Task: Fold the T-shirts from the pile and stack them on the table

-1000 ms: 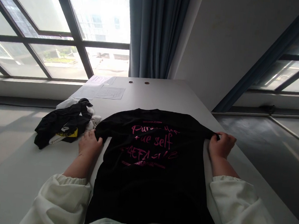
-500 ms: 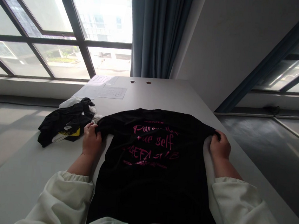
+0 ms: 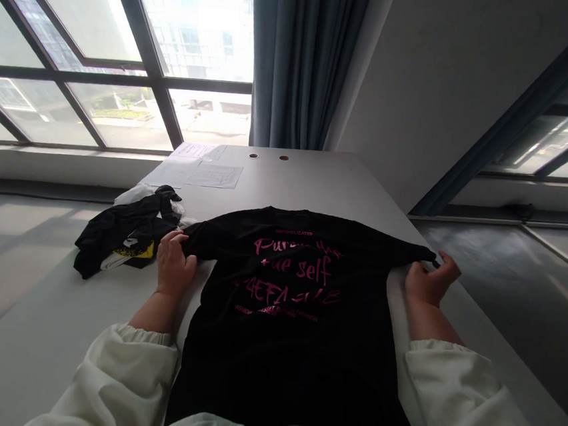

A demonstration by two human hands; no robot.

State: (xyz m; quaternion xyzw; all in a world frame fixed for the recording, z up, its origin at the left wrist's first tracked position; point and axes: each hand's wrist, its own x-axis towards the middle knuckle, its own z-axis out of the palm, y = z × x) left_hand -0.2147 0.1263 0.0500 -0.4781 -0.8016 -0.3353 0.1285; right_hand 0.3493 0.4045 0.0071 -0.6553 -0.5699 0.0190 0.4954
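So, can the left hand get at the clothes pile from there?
Probably yes: the left hand is right beside the clothes pile, with nothing visible between them. Whether it grips the sleeve of the black shirt, I can't tell.

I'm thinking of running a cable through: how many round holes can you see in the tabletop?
2, side by side near the table's far edge: a left hole and a right hole. The black shirt could hide others.
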